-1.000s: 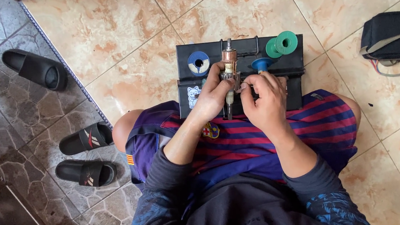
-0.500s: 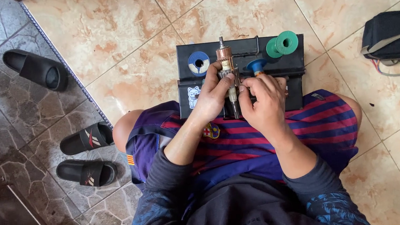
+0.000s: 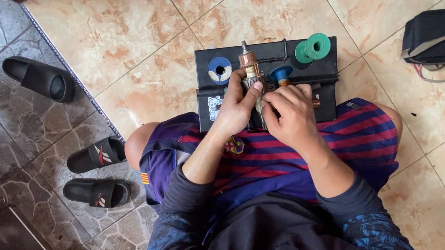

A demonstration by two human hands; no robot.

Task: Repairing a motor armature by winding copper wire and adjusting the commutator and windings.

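I sit on a tiled floor with a black metal box (image 3: 259, 57) in front of my knees. My left hand (image 3: 237, 107) grips a motor armature (image 3: 250, 66) upright, its copper commutator end pointing away from me. My right hand (image 3: 290, 115) touches the armature's lower part from the right, fingers pinched against it; whether it holds a small tool or wire is hidden. On the box stand a blue spool (image 3: 220, 70), a smaller blue spool (image 3: 281, 73) and a green spool (image 3: 313, 48).
A black bag (image 3: 436, 36) with cables lies at the right. One black slide sandal (image 3: 38, 78) lies at the upper left and a pair of them (image 3: 97, 173) beside my left knee. A metal strip separates beige tiles from grey stone paving at the left.
The armature has shifted slightly left and more upright in my left hand. My right hand has closed in against its lower part.
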